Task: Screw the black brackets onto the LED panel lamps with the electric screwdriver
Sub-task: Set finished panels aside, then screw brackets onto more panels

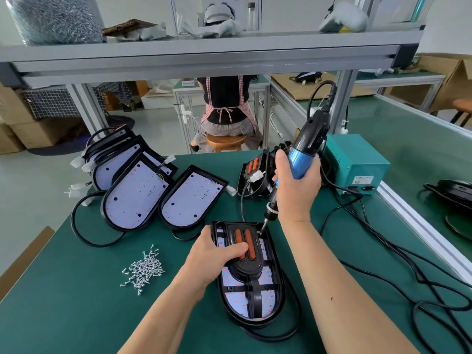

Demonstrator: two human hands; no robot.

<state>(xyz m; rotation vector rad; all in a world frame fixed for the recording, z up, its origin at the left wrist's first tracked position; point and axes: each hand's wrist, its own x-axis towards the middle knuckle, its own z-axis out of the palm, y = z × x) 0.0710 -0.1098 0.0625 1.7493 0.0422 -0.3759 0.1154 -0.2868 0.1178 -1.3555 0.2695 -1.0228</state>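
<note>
An LED panel lamp (255,305) lies face up in front of me on the green table (76,315). A black bracket (251,264) with two orange strips sits on it. My left hand (212,259) presses on the bracket's left side, thumb laid across it. My right hand (296,185) grips the blue-and-black electric screwdriver (304,152), tilted, with its bit touching the bracket's upper right corner. A pile of loose screws (144,270) lies left of the lamp.
Several lamps without brackets (138,190) lean at the back left. Lamps with brackets (258,172) stand behind my right hand. A teal power box (355,162) sits at right, black cables (408,277) trailing from it. A person sits beyond the bench, under a metal shelf.
</note>
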